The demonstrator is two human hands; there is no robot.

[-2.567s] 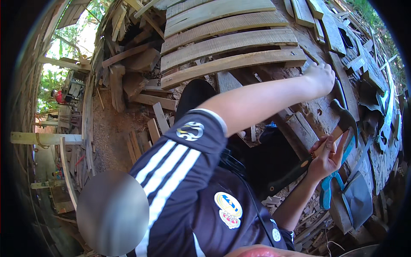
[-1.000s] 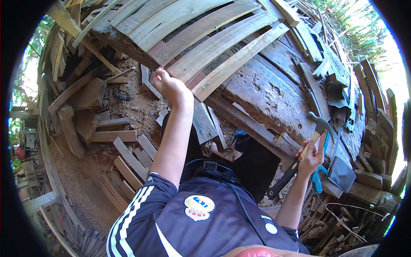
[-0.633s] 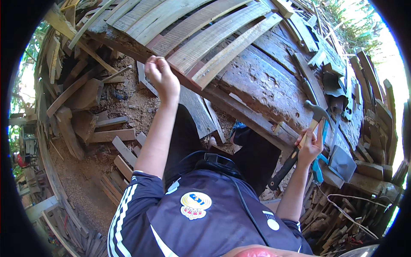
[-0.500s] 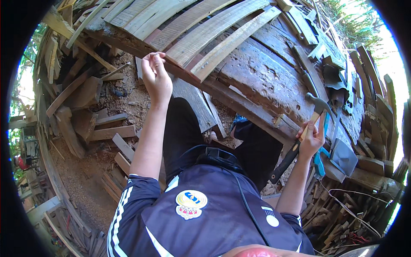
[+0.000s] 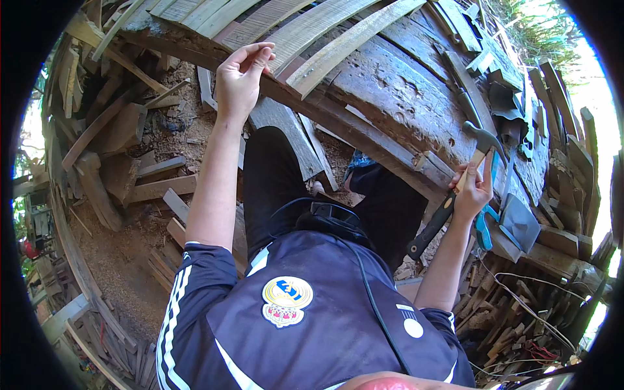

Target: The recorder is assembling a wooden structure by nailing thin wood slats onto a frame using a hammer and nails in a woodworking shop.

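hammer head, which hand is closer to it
Right. The right hand grips the hammer's wooden handle just below the hammer head. The left hand is far across, resting on the edge of the weathered plank.

The left hand reaches up to the front edge of the worktop, beside the curved wooden slats lying across its top left. The right hand grips a claw hammer at the worktop's right end. Just right of that hand lies a hatchet. Offcut planks litter the ground on the left, below the worktop.
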